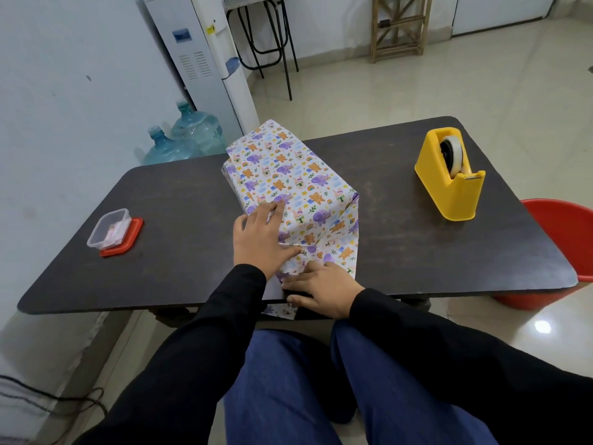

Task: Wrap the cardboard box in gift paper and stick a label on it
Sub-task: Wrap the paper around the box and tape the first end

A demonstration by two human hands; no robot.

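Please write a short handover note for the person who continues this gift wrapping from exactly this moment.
Left hand: flat on the near end of the box wrapped in animal-print gift paper, pressing the folded paper down.
Right hand: pressing the loose bottom flap onto the near edge of the dark wooden table.
Yellow tape dispenser: at the right, untouched.
Small clear plastic container: at the left, standing on its red lid; contents unclear.
Done: paper covers top and sides.
Left: fold up and tape the near end, check the far end, stick the label.

Head view, looking forward-down, close over table (401,252).
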